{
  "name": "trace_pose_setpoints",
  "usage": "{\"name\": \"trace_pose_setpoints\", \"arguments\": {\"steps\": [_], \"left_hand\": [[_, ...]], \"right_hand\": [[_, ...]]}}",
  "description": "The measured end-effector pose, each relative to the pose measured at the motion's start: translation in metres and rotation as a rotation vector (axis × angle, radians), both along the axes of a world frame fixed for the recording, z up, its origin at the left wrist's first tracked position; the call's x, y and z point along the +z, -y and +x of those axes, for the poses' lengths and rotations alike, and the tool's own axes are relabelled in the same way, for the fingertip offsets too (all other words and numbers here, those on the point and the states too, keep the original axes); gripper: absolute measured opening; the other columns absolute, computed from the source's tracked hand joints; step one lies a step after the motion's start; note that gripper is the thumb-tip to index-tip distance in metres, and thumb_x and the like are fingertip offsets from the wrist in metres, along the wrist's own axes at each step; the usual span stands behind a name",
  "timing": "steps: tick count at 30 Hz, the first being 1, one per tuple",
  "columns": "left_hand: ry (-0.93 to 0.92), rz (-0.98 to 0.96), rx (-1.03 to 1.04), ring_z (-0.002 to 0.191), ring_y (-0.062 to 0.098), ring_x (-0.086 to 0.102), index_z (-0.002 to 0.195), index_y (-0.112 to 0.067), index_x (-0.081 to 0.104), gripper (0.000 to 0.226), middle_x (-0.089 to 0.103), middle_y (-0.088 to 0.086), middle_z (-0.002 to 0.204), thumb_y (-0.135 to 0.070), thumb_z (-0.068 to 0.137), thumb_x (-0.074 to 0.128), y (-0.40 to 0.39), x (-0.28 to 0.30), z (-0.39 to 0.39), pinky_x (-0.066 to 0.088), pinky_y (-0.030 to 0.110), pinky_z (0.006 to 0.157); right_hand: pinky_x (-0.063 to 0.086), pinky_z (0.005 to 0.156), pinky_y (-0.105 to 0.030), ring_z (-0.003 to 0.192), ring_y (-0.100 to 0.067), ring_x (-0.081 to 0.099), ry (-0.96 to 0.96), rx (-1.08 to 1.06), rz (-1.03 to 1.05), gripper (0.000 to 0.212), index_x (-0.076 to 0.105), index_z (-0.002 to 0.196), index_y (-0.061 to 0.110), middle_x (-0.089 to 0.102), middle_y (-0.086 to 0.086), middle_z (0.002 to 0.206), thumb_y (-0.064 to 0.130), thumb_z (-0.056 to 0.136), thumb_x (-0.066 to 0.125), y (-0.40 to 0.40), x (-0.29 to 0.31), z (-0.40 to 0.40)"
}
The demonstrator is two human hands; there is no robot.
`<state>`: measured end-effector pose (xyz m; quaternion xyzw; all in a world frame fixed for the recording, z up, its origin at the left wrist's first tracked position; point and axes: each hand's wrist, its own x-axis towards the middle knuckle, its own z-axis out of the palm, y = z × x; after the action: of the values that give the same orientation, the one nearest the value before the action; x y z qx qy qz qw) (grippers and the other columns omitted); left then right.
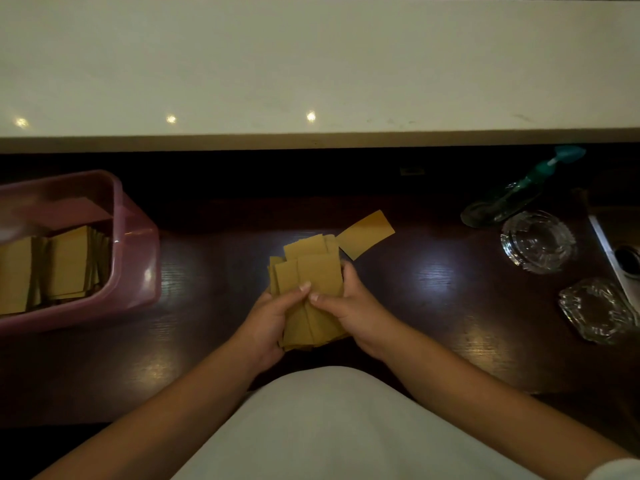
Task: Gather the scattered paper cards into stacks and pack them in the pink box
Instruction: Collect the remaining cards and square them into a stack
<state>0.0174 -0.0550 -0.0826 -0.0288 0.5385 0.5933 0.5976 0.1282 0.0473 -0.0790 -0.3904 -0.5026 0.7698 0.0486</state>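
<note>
A loose, uneven bundle of tan paper cards (310, 271) is held above the dark wooden table (214, 271) at its middle. My left hand (268, 322) grips the bundle's left side and my right hand (346, 308) grips its right side, thumbs on top. One single card (366, 233) lies flat on the table just beyond the bundle, to the right. The pink box (136, 244) stands at the left edge, with several upright stacks of cards (65, 265) inside it.
A clear bottle with a teal pump (519, 192) lies at the back right. Two glass ashtrays (537, 241) (597, 310) sit on the right. A white raised counter (311, 71) runs along the far side. My white-clothed lap (329, 431) is below.
</note>
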Motion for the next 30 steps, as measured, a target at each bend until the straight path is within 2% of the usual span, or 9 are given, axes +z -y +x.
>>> {"name": "trace_pose_setpoints", "arguments": {"steps": [3, 6, 9, 12, 17, 21, 25, 28, 30], "left_hand": [[0.006, 0.031, -0.015, 0.108, 0.034, 0.065, 0.126, -0.017, 0.059, 0.045, 0.07, 0.014, 0.118, -0.031, 0.083, 0.063, 0.003, 0.0, -0.005, 0.052, 0.055, 0.088], [0.029, 0.074, -0.007, 0.113, 0.034, 0.063, 0.131, -0.02, 0.054, 0.042, 0.066, 0.013, 0.125, -0.036, 0.092, 0.053, 0.006, -0.002, -0.011, 0.051, 0.058, 0.09], [0.024, 0.099, 0.007, 0.116, 0.034, 0.061, 0.133, -0.019, 0.053, 0.042, 0.063, 0.015, 0.129, -0.035, 0.095, 0.048, 0.005, -0.004, -0.01, 0.049, 0.058, 0.093], [0.037, 0.088, 0.001, 0.115, 0.032, 0.062, 0.131, -0.022, 0.054, 0.046, 0.065, 0.012, 0.126, -0.046, 0.094, 0.042, 0.004, -0.003, -0.005, 0.05, 0.056, 0.092], [-0.073, 0.074, -0.019, 0.109, 0.03, 0.065, 0.129, -0.018, 0.055, 0.048, 0.069, 0.011, 0.12, -0.041, 0.088, 0.053, -0.001, 0.0, -0.001, 0.052, 0.054, 0.09], [-0.052, 0.098, 0.007, 0.112, 0.032, 0.064, 0.129, -0.016, 0.055, 0.047, 0.067, 0.013, 0.123, -0.041, 0.089, 0.05, -0.001, 0.0, -0.009, 0.051, 0.055, 0.092], [-0.007, 0.063, 0.079, 0.105, 0.032, 0.067, 0.126, -0.015, 0.058, 0.047, 0.069, 0.015, 0.117, -0.041, 0.087, 0.053, 0.0, -0.002, -0.017, 0.057, 0.05, 0.081], [-0.081, -0.023, 0.168, 0.1, 0.03, 0.067, 0.125, -0.018, 0.057, 0.038, 0.069, 0.012, 0.111, -0.037, 0.092, 0.053, 0.0, -0.006, -0.022, 0.058, 0.048, 0.078], [-0.178, -0.065, 0.191, 0.097, 0.028, 0.067, 0.125, -0.018, 0.055, 0.034, 0.069, 0.009, 0.109, -0.032, 0.094, 0.053, -0.001, -0.007, -0.023, 0.057, 0.045, 0.078]], "right_hand": [[0.054, 0.092, -0.04, 0.114, -0.019, 0.06, -0.02, 0.017, -0.042, 0.062, 0.037, 0.136, 0.029, 0.06, -0.004, 0.129, 0.009, 0.087, 0.069, -0.001, 0.003, 0.003], [0.056, 0.087, -0.04, 0.109, -0.023, 0.066, -0.09, -0.155, -0.141, 0.047, 0.05, 0.129, 0.024, 0.067, -0.006, 0.122, 0.005, 0.088, 0.066, 0.001, 0.003, 0.009], [0.057, 0.086, -0.042, 0.109, -0.024, 0.067, -0.114, -0.269, -0.169, 0.044, 0.053, 0.128, 0.02, 0.069, -0.008, 0.121, 0.004, 0.088, 0.064, 0.008, -0.004, 0.013], [0.059, 0.077, -0.035, 0.105, -0.021, 0.069, -0.097, -0.274, -0.169, 0.044, 0.054, 0.128, 0.02, 0.07, -0.007, 0.119, 0.004, 0.088, 0.064, 0.008, -0.004, 0.013], [0.057, 0.088, -0.039, 0.109, -0.019, 0.066, -0.015, -0.117, 0.004, 0.049, 0.052, 0.127, 0.027, 0.067, -0.002, 0.12, 0.01, 0.085, 0.071, 0.004, 0.0, 0.011], [0.059, 0.078, -0.041, 0.103, -0.023, 0.069, -0.088, -0.296, -0.151, 0.042, 0.057, 0.122, 0.025, 0.072, -0.003, 0.114, 0.009, 0.085, 0.069, 0.004, 0.002, 0.011], [0.058, 0.076, -0.051, 0.103, -0.033, 0.069, -0.09, -0.467, -0.313, 0.04, 0.059, 0.124, 0.021, 0.073, -0.011, 0.114, 0.011, 0.086, 0.067, -0.001, -0.005, 0.017], [0.058, 0.071, -0.048, 0.095, -0.032, 0.07, -0.083, -0.55, -0.314, 0.038, 0.06, 0.122, 0.018, 0.071, -0.013, 0.112, 0.012, 0.085, 0.067, -0.016, -0.004, 0.019], [0.058, 0.07, -0.044, 0.094, -0.029, 0.07, -0.097, -0.502, -0.246, 0.041, 0.057, 0.124, 0.019, 0.071, -0.01, 0.112, 0.01, 0.086, 0.066, -0.023, 0.001, 0.02]]}}
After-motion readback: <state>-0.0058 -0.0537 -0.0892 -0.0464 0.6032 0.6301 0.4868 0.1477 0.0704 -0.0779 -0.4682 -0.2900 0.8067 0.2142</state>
